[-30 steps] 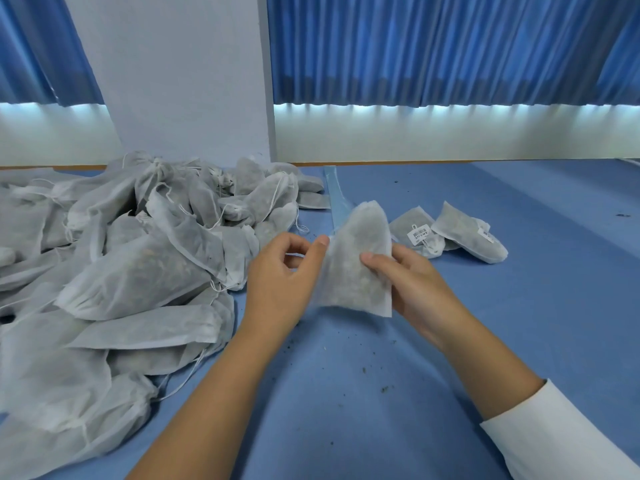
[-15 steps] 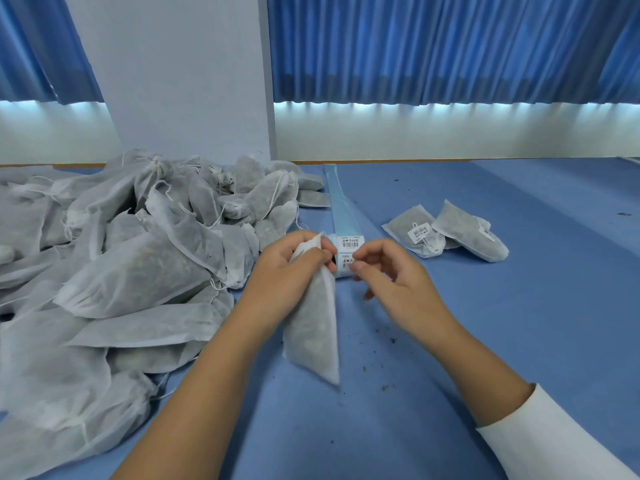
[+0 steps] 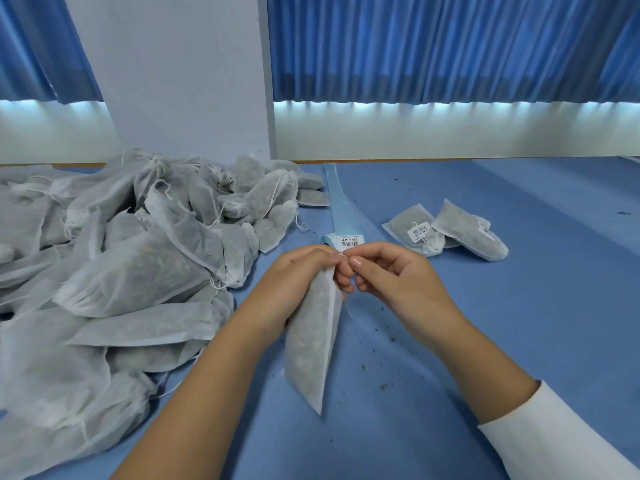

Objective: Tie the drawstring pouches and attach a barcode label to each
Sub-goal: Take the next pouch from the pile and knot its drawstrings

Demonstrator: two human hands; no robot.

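Soft grey non-woven pouch (image 3: 313, 344), lumpy with filling, hanging corner-down over the blue table (image 3: 502, 341), gathered neck gripped in the left hand (image 3: 298, 282) and pinched by the right hand (image 3: 398, 282) between thumb and forefinger. Pouch heap (image 3: 121, 271) crowding the left; barcode label strip (image 3: 341, 216) just behind the knuckles, open cloth rightward.

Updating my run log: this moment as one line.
phase: closing pouch | left hand: grips pouch neck | right hand: pinches pouch top | done: two labelled pouches

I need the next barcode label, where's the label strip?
Head view, centre: the label strip lies on the table, between the pouch pile on its left and two labelled pouches on its right.
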